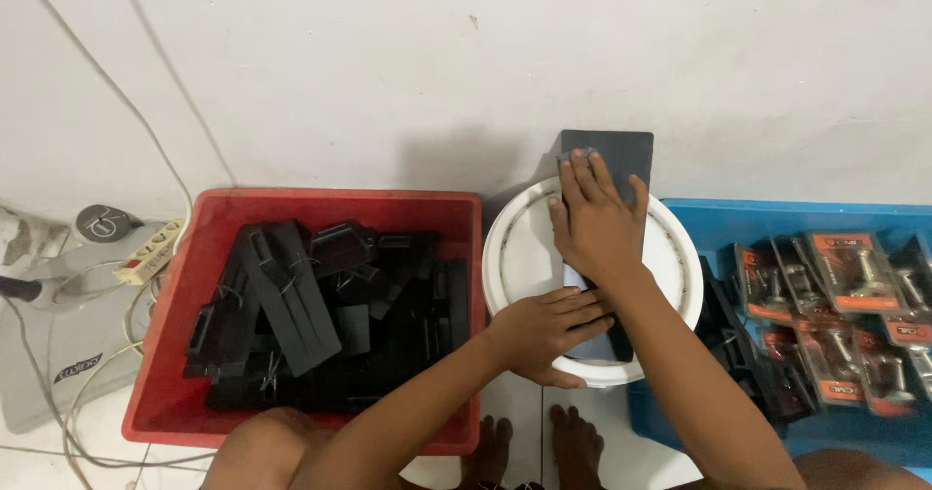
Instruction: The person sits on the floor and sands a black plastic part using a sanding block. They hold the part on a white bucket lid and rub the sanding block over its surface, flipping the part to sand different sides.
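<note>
1. We see a long, flat, dark grey card lying across the lid of a white bucket, its long axis running away from us toward the white wall, far end past the rim.
2. Our right hand presses flat on its far half, fingers spread, gripping nothing.
3. Our left hand lies flat at its near end, also open.
4. Left stands a red plastic crate of matte black pieces; right, a blue bin of glossy blister packs.
</note>
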